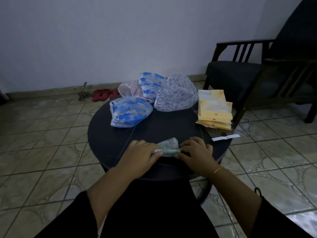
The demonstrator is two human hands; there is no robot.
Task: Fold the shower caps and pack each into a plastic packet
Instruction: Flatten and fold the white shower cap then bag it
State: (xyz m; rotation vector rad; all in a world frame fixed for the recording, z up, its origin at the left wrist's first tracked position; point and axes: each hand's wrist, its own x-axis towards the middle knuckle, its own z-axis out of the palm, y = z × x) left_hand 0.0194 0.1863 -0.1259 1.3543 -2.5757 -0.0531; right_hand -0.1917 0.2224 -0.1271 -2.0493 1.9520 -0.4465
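Observation:
A small folded green-patterned shower cap (pixel 169 146) lies near the front of the round dark table (pixel 163 124). My left hand (pixel 143 152) grips its left end and my right hand (pixel 195 150) pinches its right end, both pressing it flat. Further back lie several loose caps: a blue-flowered one (pixel 130 111), another blue-flowered one (pixel 150 85), a pink one (pixel 128 89) and a purple-patterned one (pixel 176 93). A stack of yellow-topped plastic packets (pixel 214 109) sits at the table's right side.
A white paper strip (pixel 225 137) lies at the table's right edge. A dark armchair (pixel 260 73) stands to the right. Red sandals (pixel 104 94) lie on the tiled floor by the wall.

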